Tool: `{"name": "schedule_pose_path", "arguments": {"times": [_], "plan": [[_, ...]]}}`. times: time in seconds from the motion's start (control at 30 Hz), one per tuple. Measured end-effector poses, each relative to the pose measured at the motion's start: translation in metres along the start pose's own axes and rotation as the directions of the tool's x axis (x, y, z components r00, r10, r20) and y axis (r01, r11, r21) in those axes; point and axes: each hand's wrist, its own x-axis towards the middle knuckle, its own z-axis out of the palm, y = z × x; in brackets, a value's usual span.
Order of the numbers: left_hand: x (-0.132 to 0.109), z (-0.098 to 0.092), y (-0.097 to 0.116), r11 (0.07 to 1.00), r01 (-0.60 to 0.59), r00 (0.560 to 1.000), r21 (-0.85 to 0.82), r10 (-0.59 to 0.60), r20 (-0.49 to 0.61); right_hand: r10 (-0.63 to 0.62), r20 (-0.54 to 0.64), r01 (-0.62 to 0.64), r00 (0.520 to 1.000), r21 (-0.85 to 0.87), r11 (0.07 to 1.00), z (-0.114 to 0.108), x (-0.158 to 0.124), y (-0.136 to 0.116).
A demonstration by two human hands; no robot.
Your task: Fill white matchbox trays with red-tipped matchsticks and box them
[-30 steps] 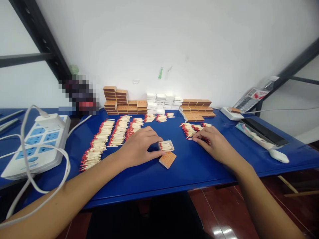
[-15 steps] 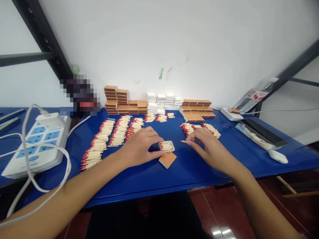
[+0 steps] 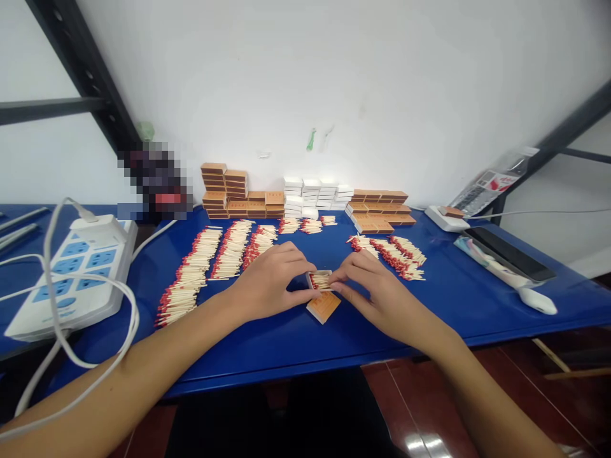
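My left hand (image 3: 274, 277) holds a small white matchbox tray (image 3: 325, 272) between thumb and fingers at its left end. Inside the tray lie matches (image 3: 319, 280) with their red heads to the left. At the tray's right end, my right hand (image 3: 370, 286) pinches a match with its thumb and fingertips, which partly hide it. Just below the tray, an orange matchbox sleeve (image 3: 324, 308) lies at a slant on the blue table (image 3: 267, 356). Rows of loose matches (image 3: 184, 280) lie left of my left hand, and more matches (image 3: 398, 257) spread behind my right hand.
Along the wall stand stacked orange matchboxes (image 3: 236, 194), white trays (image 3: 310, 191) and more orange boxes (image 3: 379, 210). On the left is a power strip (image 3: 71, 273) with a white cable (image 3: 131, 312) crossing my forearm. A phone (image 3: 508, 253) and plastic bottle (image 3: 496, 181) are at right.
My right hand has moved left with a match, from beside the loose matches to the tray's right end. My left hand keeps its hold on the tray.
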Motion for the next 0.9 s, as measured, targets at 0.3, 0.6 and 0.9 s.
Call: {"name": "schedule_pose_path", "arguments": {"times": [0.3,0.6,0.9], "plan": [[0.000,0.000,0.000,1.000,0.023,1.000,0.006,-0.023,-0.004,0.189,-0.189,-0.202,0.963,-0.052,0.978,-0.029,-0.016,0.074],[0.000,0.001,0.000,0.999,0.028,1.000,-0.021,-0.028,0.005,0.083,-0.124,-0.105,0.989,-0.183,0.977,-0.026,-0.021,0.106],[0.000,0.000,0.000,0.999,0.036,0.999,-0.014,-0.036,0.007,0.024,-0.051,-0.036,0.998,-0.250,0.967,-0.026,-0.012,0.112]]}}
